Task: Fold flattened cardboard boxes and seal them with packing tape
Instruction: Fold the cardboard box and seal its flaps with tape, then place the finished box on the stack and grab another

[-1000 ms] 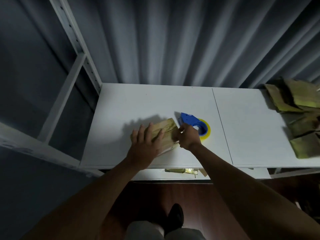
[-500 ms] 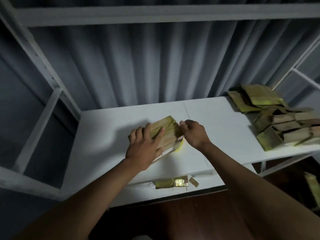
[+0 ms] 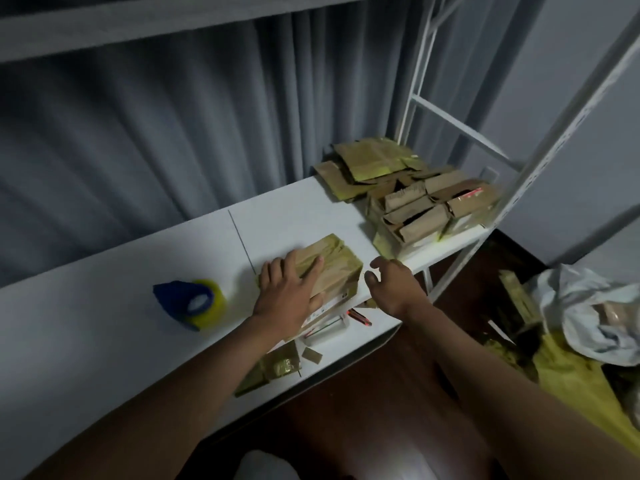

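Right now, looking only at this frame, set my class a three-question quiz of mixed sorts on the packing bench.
1. True or false: the left hand lies flat on the box.
2. The tape dispenser sits: A left of the box, B right of it, C on it.
3. Fill in: the right hand holds ____.

Key: 1 true. 2 A. 3 nothing; its fingers are spread, just off the box.

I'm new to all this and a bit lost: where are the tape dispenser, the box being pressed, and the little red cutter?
tape dispenser [image 3: 188, 301], head view, blue body.
box [image 3: 334, 268], head view, taped top face.
red cutter [image 3: 360, 317], head view, middle of its handle.
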